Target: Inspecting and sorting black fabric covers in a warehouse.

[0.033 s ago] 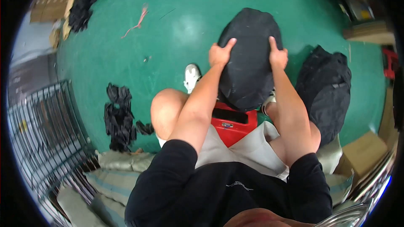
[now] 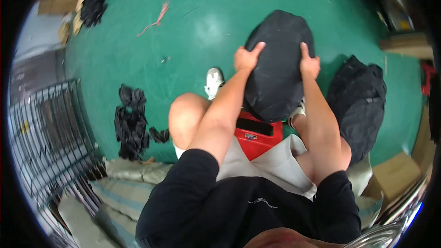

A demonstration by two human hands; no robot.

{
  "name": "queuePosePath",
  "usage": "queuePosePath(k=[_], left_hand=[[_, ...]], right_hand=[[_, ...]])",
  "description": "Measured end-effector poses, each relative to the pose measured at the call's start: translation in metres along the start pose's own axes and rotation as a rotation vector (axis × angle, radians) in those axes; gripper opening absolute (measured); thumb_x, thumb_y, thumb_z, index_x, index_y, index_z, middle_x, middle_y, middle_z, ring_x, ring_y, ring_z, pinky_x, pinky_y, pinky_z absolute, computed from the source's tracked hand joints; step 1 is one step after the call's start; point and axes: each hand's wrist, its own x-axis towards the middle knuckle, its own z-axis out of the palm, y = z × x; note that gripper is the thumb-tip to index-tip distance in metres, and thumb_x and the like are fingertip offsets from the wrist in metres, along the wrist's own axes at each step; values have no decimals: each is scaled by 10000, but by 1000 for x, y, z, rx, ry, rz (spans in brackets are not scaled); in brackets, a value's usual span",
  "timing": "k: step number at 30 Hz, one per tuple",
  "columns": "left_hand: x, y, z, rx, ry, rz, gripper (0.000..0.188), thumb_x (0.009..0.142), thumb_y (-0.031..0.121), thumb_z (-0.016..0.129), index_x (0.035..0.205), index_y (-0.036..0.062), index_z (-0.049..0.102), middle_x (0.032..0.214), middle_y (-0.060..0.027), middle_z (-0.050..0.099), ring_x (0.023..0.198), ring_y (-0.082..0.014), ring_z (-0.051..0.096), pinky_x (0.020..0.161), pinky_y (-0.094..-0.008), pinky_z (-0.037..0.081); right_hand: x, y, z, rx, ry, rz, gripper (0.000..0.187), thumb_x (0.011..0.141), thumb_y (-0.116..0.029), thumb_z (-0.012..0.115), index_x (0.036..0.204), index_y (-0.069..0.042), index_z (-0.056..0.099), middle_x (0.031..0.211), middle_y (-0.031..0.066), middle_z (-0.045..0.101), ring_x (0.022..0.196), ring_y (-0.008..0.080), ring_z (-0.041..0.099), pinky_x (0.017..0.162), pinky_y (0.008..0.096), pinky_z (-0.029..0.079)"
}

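Observation:
Between my knees I hold a large black oval bundle [image 2: 280, 69], its outer cover smooth and dark like fabric. My left hand [image 2: 248, 58] grips its left side, thumb lying on top and the other fingers round the edge. On the opposite side my right hand [image 2: 309, 62] grips it the same way, with the fingertips partly hidden. The bundle's near end overlaps a red plastic stool [image 2: 257, 143] between my thighs. To the right of my right forearm lies a bulky, wrinkled black bag [image 2: 357, 105] on the floor.
Black crumpled scraps [image 2: 131, 126] lie on the green floor at left, beside a wire rack [image 2: 50, 128]. Pink string [image 2: 158, 20] lies farther off. Grey-green sacks [image 2: 124, 193] are behind me on the left, a cardboard box [image 2: 395, 174] at right. More black material [image 2: 98, 0] sits far left.
The whole scene sits slightly farther right in the picture. Both hands keep their hold on the black bundle.

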Motion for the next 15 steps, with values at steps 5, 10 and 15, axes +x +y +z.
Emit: queuePosePath(k=[5, 10, 15], left_hand=[[-6, 13, -5, -64, -56, -37, 1066, 644, 807, 668, 1163, -122, 610, 1164, -315, 633, 1129, -408, 615, 968, -452, 478], [4, 17, -15, 67, -399, -157, 1141, 663, 886, 560, 1380, 1, 501, 1408, -204, 520, 1310, -329, 502, 1072, -440, 399], [90, 31, -84, 721, -786, -146, 959, 696, 776, 667, 1438, 194, 497, 1525, -74, 421, 1381, -292, 424, 1112, -456, 355]], right_hand=[[4, 0, -2, -37, 107, -35, 1127, 693, -870, 548, 1363, 34, 480, 1293, 270, 578, 1239, 414, 534, 1040, 489, 407], [18, 23, 32, -464, 631, -384, 906, 850, -768, 457, 1418, -64, 394, 1465, 228, 365, 1380, 407, 331, 1061, 615, 289], [-50, -12, 10, -574, 407, -1153, 393, 864, -354, 670, 1143, -88, 591, 1259, 159, 550, 1199, 355, 500, 972, 507, 392]])
